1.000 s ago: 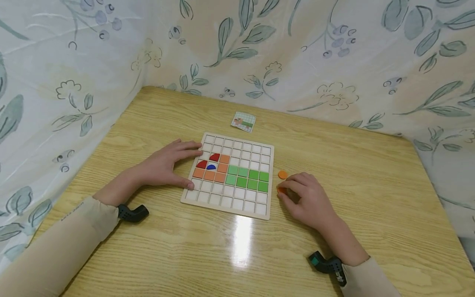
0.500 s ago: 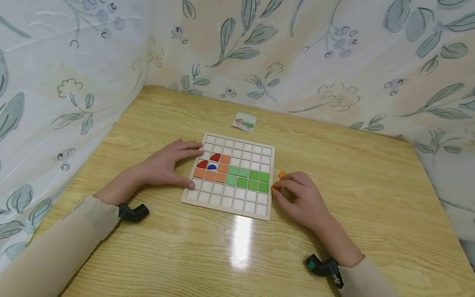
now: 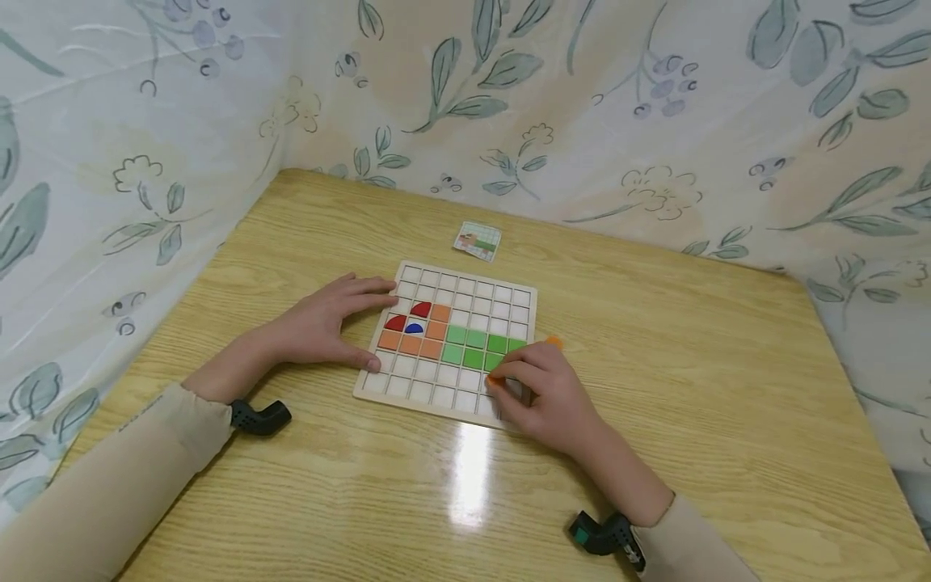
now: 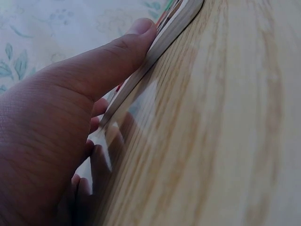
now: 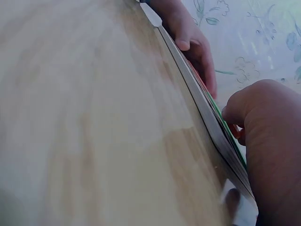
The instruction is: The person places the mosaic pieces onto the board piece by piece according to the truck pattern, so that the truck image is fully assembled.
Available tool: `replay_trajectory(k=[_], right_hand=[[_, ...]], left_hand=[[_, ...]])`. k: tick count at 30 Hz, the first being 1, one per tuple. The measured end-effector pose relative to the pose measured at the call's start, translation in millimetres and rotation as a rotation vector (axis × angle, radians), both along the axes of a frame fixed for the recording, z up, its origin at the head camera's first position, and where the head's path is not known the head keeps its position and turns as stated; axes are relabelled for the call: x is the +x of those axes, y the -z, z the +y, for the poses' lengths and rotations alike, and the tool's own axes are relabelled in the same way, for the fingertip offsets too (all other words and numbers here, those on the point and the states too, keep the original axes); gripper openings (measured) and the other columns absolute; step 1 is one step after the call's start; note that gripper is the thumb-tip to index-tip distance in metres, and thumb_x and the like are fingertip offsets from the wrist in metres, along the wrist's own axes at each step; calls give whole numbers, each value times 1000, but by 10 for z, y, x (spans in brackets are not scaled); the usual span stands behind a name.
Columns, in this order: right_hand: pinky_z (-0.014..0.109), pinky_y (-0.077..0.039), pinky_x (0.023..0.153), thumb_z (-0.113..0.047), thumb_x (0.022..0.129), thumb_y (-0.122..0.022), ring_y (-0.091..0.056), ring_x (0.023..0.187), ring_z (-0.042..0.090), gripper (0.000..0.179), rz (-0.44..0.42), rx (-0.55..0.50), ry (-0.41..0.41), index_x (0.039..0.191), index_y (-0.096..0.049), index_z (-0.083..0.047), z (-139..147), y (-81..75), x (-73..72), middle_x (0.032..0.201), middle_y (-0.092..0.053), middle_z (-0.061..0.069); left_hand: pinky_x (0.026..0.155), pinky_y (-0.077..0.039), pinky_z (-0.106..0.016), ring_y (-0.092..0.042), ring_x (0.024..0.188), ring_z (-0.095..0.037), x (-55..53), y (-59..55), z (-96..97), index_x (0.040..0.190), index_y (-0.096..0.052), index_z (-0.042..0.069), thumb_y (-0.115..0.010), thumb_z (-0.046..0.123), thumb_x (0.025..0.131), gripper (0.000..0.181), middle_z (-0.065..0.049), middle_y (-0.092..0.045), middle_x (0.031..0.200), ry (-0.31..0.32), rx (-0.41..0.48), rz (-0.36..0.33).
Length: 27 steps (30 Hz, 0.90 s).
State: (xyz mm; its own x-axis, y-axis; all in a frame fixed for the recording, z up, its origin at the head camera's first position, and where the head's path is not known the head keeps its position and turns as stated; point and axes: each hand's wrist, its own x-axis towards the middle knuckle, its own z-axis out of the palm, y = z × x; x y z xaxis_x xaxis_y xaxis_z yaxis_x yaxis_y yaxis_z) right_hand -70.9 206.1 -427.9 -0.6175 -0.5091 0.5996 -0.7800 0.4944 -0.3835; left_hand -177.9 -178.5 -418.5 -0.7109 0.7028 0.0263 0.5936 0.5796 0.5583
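A square wooden grid board (image 3: 445, 396) lies on the table, with colored tiles in some cells. My left hand (image 3: 320, 323) rests at its left side, thumb and fingers spread and fairly straight against the edge. In the left wrist view the thumb (image 4: 127, 47) touches the board's rim. Over the lower right cells, my right hand (image 3: 556, 396) pinches a small orange piece (image 3: 494, 380) between thumb and fingers; its shape is mostly hidden. The right wrist view shows a bit of this orange piece (image 5: 233, 129) close above the board.
Just right of the board lies another orange piece (image 3: 555, 342), partly covered by my right hand. Beyond the board is a small picture card (image 3: 478, 241). Flowered cloth (image 3: 618, 105) hangs behind the wooden table (image 3: 691, 339).
My right hand took the orange piece from the table beside the board and carried it left over the lower right cells. The left hand has stayed at the board's edge.
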Motion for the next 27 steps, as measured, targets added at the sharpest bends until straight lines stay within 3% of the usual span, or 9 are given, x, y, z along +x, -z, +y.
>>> replay_trajectory(k=[6, 19, 27], right_hand=[[34, -51, 74, -7, 86, -90, -64, 87, 18, 13, -28, 1, 0, 97, -83, -11, -26, 14, -3, 99, -75, 0], [39, -56, 80, -8, 85, -91, -68, 94, 20, 14, -23, 8, -34, 96, -83, -11, -22, 42, -26, 99, -76, -1], [36, -52, 79, -8, 85, -91, -66, 93, 19, 14, -45, 9, -21, 95, -83, -11, -15, 36, -16, 99, -74, -1]], left_hand=[[136, -6, -56, -24, 165, -30, -8, 6, 3, 163, -54, 19, -92, 66, 79, 104, 2, -35, 176, 5, 2, 11], [136, -7, -56, -24, 165, -31, -8, 21, -9, 163, -55, 19, -92, 66, 79, 103, 3, -35, 176, 0, -2, 8], [136, -6, -54, -24, 165, -28, 8, -20, 0, 163, -54, 19, -93, 65, 79, 104, 3, -35, 176, 6, 7, 3]])
